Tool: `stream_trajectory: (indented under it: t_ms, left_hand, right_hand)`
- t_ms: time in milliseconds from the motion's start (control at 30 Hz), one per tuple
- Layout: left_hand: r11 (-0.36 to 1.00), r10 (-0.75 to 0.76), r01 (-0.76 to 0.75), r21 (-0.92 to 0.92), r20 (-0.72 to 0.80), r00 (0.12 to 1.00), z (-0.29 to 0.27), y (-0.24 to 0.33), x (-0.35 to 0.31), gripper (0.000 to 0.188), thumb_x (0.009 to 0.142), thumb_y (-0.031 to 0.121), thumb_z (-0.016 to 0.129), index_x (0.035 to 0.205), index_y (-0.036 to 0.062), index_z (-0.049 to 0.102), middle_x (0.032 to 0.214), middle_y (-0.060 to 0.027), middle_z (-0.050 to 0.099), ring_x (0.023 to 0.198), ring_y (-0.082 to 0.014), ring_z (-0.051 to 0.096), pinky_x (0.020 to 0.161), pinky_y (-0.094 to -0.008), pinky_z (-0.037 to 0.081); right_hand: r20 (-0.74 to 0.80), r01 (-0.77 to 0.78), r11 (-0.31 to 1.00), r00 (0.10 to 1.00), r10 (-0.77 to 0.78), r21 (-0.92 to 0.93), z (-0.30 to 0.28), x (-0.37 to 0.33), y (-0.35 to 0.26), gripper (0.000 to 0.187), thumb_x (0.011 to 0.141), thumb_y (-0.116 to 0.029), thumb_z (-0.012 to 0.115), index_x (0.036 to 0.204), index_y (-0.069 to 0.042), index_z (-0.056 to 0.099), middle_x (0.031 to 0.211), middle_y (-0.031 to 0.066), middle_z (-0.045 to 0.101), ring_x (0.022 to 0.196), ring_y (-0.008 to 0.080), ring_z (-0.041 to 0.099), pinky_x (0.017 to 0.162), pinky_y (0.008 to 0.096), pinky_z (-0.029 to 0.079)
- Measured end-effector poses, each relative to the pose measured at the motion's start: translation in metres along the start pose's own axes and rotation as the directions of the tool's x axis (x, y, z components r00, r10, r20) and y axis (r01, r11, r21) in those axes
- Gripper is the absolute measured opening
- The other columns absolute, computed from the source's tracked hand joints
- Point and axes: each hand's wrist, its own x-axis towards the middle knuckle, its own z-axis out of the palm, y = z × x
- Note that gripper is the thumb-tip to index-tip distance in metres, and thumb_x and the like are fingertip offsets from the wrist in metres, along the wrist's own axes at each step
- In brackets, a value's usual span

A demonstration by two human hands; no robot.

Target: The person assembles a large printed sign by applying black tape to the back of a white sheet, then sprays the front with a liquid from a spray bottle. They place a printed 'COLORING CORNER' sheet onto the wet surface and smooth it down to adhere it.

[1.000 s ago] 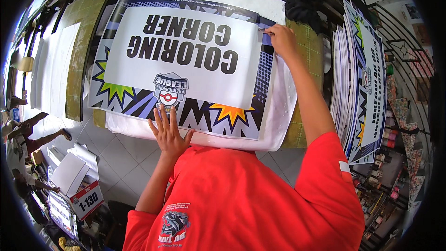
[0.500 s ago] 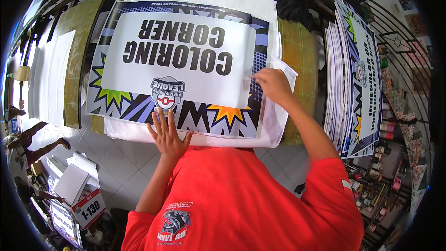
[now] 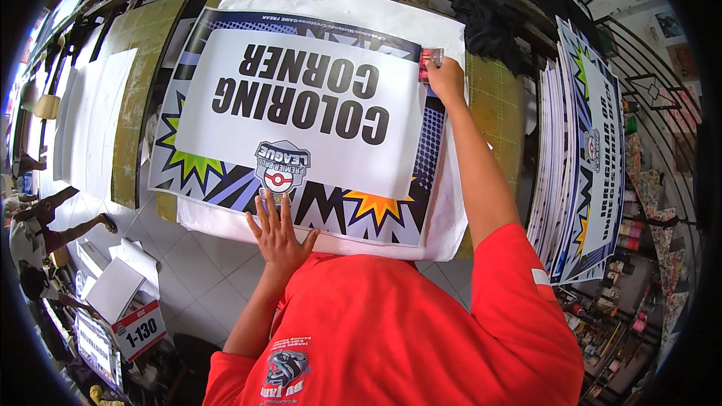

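Note:
A printed poster (image 3: 316, 169) lies upside down to me on a larger white sheet (image 3: 361, 6). It has a white middle panel, big black letters, a blue patterned border and green and orange starbursts. My left hand (image 3: 280, 244) rests on its near edge, fingers spread, beside a badge-shaped emblem (image 3: 283, 168). At the far right corner my right hand (image 3: 447, 79) grips a small flat red-and-dark card-like piece (image 3: 430, 56) against the poster's edge. The fingers partly hide this piece, and I cannot tell its exact kind.
Yellow-green boards (image 3: 492, 128) flank the sheet on both sides. To the right stands a stack of similar printed boards (image 3: 575, 158); a black cloth (image 3: 489, 26) lies at the far right. White sheets (image 3: 98, 120) lie left. Below left, a numbered sign (image 3: 141, 331) rests near other people.
My right hand has travelled from the poster's right side to its far right corner, where the red piece now shows. The left hand stays on the near edge. The whole view has shifted slightly.

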Motion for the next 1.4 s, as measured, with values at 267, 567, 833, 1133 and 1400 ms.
stream_trajectory:
  t_ms: [267,567,833,1133,1400]
  left_hand:
    - [1.0,0.017,-0.017,-0.008,-0.01,1.0,0.004,-0.001,0.0,0.098,0.081,0.06,0.067,0.153,0.0055,0.031,0.16,-0.0271,0.02,0.151,-0.0427,0.009,0.116,-0.0614,-0.004]
    - [1.0,0.015,-0.014,-0.011,0.03,0.999,0.003,-0.002,0.0,0.098,0.081,0.06,0.066,0.154,0.0055,0.029,0.161,-0.0269,0.017,0.152,-0.0422,0.005,0.116,-0.062,-0.005]
    - [1.0,0.009,-0.008,-0.01,0.062,0.998,-0.001,-0.001,0.001,0.097,0.083,0.058,0.065,0.154,0.0031,0.029,0.161,-0.0262,0.016,0.151,-0.044,0.006,0.116,-0.0631,-0.001]
    - [1.0,0.014,-0.013,-0.024,0.03,0.999,0.004,-0.004,-0.001,0.1,0.081,0.06,0.066,0.155,0.0064,0.027,0.161,-0.025,0.019,0.152,-0.0413,0.005,0.116,-0.0618,-0.005]
    - [1.0,0.021,-0.021,-0.001,0.033,0.999,-0.001,-0.001,0.0,0.096,0.084,0.059,0.062,0.154,0.0027,0.028,0.161,-0.0265,0.017,0.151,-0.0434,0.007,0.116,-0.0622,-0.002]
  right_hand:
    - [0.005,-0.085,0.989,0.996,0.086,-0.121,-0.007,0.006,0.016,0.045,0.088,-0.043,0.064,0.1,0.0,0.07,0.105,0.0248,0.07,0.102,0.0411,0.067,0.086,0.0493,0.052]
    - [-0.019,-0.061,0.99,0.998,0.059,-0.127,-0.032,-0.005,0.032,0.049,0.089,-0.046,0.063,0.096,0.002,0.07,0.1,0.0254,0.07,0.098,0.0431,0.066,0.085,0.0492,0.052]
    - [0.128,-0.001,0.995,0.992,0.014,-0.096,-0.031,0.005,0.021,0.045,0.089,-0.042,0.063,0.101,0.001,0.069,0.108,0.0258,0.068,0.105,0.0427,0.064,0.088,0.0488,0.051]
    - [0.009,0.448,0.826,0.881,-0.474,-0.342,-0.045,0.015,0.008,0.017,0.089,-0.019,0.062,0.098,-0.013,0.075,0.099,0.0078,0.073,0.098,0.0309,0.066,0.084,0.045,0.047]
    - [0.07,0.612,0.697,0.768,-0.637,-0.373,-0.042,-0.041,0.023,0.022,0.086,-0.009,0.059,0.097,-0.016,0.076,0.095,0.004,0.07,0.096,0.0254,0.062,0.086,0.0414,0.044]
